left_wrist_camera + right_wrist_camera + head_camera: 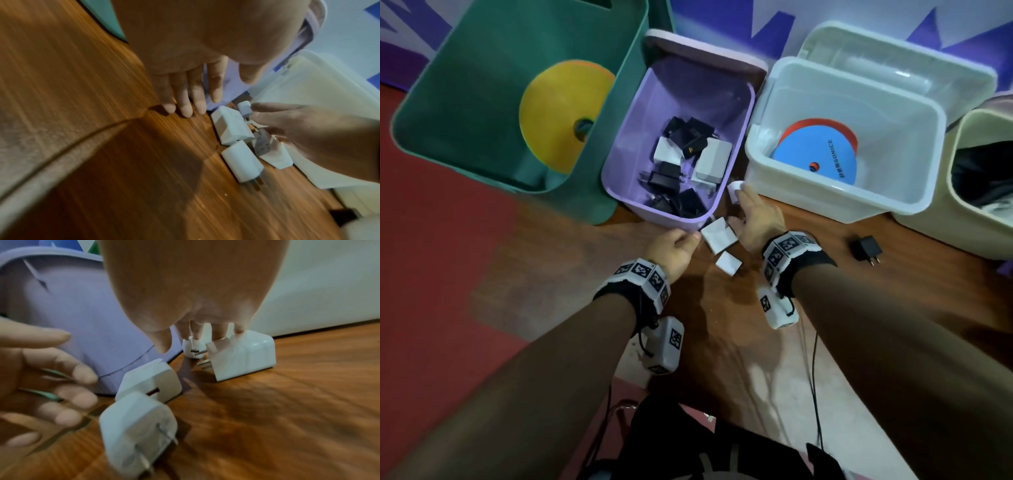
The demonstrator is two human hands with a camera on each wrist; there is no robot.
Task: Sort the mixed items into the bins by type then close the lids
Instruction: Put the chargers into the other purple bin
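Note:
Several white chargers lie on the wooden table in front of the purple bin [619,192], which holds black and white chargers. My left hand [690,240] hovers with relaxed fingers just left of the big white charger [719,234]; its fingertips [185,110] point down at the table and hold nothing. My right hand [743,202] reaches forward, its straight fingers touching a small white charger [736,190] between the purple and white bins. Its thumb [162,344] hangs free. Another white charger [728,263] lies nearer me, and one more white charger [244,356] sits under my right palm.
A green bin [448,102] with a yellow disc stands at the left. The white bin [825,205] with a blue disc is at the right, beside a cream bin [955,212]. A black charger [866,250] lies alone on the table at the right.

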